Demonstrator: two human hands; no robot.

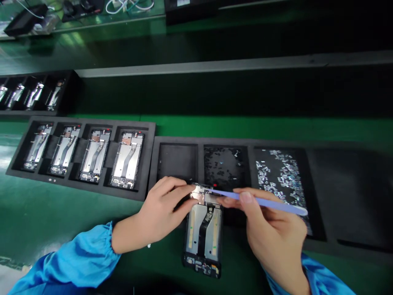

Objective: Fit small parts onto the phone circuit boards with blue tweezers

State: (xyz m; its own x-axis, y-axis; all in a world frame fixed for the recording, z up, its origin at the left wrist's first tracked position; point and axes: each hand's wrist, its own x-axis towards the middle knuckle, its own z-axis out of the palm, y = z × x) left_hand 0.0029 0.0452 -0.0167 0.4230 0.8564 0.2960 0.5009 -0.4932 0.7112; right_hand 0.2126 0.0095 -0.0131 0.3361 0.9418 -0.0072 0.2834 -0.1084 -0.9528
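An opened phone frame [203, 235] lies on the green bench in front of me, its top end resting on the edge of a black foam tray [181, 141]. My left hand [159, 215] pinches the phone's upper left corner and holds it steady. My right hand [272, 233] grips pale blue plastic tweezers [260, 202] like a pen, the tip touching the top of the phone near a small red part. Both sleeves are bright blue.
The tray's compartments hold small dark parts [225, 166] and shiny metal pieces [281, 174]. A second black tray [147, 131] on the left holds several phone frames. Another such tray [69, 78] sits farther back left. A grey rail [215, 64] crosses behind.
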